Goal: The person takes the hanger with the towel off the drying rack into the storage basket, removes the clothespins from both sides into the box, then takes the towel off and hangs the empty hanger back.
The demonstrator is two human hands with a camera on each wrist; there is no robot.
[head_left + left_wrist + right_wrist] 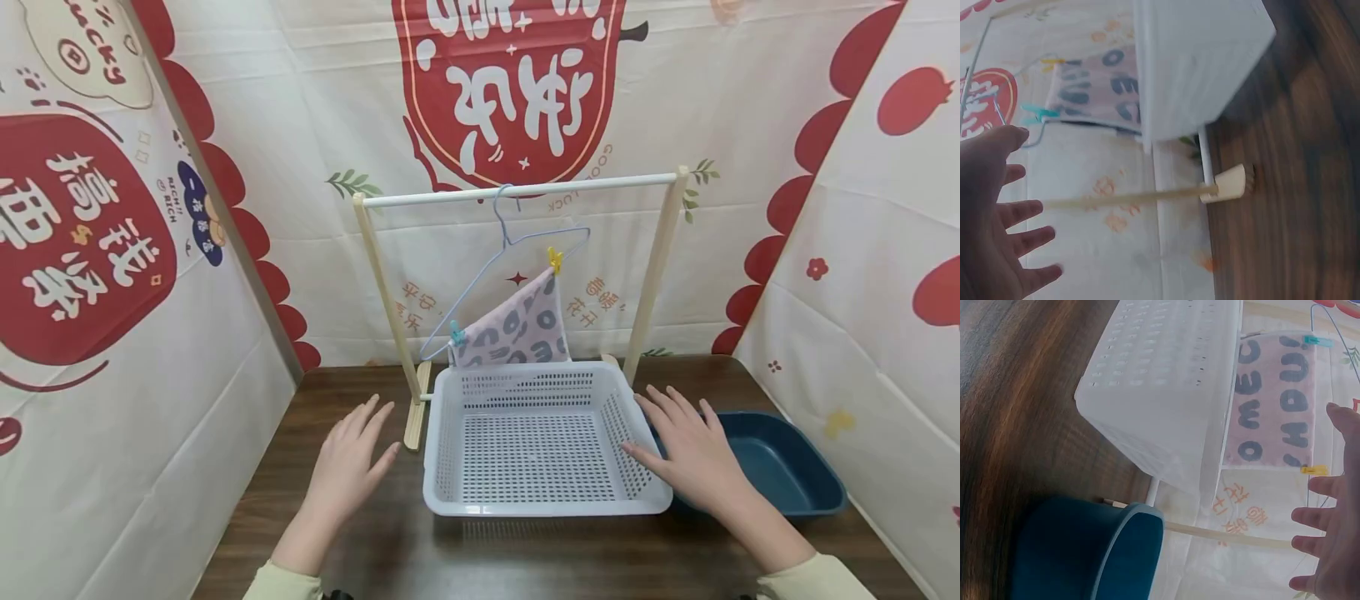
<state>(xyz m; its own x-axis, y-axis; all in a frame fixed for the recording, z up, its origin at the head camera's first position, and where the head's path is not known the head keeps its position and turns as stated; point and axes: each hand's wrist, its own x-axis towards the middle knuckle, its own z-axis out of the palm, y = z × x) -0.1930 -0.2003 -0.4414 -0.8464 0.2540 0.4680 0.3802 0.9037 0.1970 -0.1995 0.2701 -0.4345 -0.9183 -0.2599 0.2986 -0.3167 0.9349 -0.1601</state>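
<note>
A white perforated plastic basket [532, 508] sits on the table between my two hands. Behind it a pink cloth with grey letters [517, 329] hangs from a blue wire hanger [468, 292], held by a teal clothespin [457, 333] and a yellow clothespin [555, 260]. The hanger tilts down to the left on the rack's white bar [435, 197]. My left hand [348, 458] is held with fingers spread, to the left of the basket. My right hand [686, 450], fingers spread too, overlaps the basket's right rim in the head view. Both hands hold nothing.
A dark blue tub [780, 467] stands right of the basket, partly behind my right hand. The rack's wooden posts [656, 275] rise behind the basket, with a wooden foot [417, 408] at left. Printed cloth walls [315, 108] enclose the dark wooden table [300, 433].
</note>
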